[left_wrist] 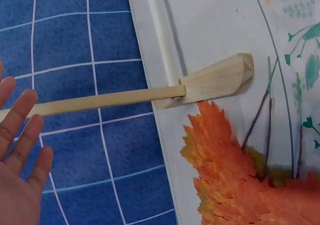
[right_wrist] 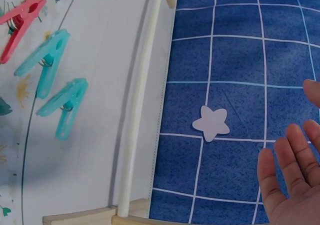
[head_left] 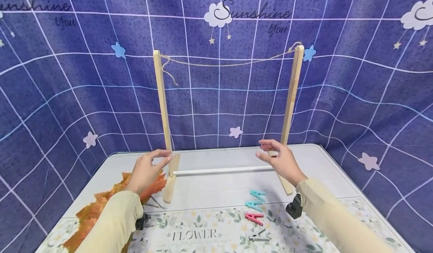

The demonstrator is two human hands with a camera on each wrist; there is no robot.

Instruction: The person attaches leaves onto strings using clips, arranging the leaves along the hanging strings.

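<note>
A wooden stand with a left post [head_left: 162, 102] and a right post [head_left: 292, 95] rises at the back of the table. Twine [head_left: 220, 65] sags between the post tops, and a white rod [head_left: 220, 170] joins the feet. My left hand [head_left: 146, 169], its fingers loosely bent and holding nothing, is raised beside the lower left post. Close to the lower right post, my right hand [head_left: 283, 162] hovers with relaxed, parted fingers and an empty grasp. Orange artificial maple leaves [head_left: 89, 217] lie under the left forearm, partly hidden by it.
In front of the rod lie teal clothespins [head_left: 253, 206], a red clothespin [head_left: 253, 218] and a grey clothespin [head_left: 259, 238]. Leaf stems [left_wrist: 270, 130] reach past the stand's left foot [left_wrist: 220, 80]. A blue grid-patterned curtain [head_left: 216, 102] closes off the back and sides.
</note>
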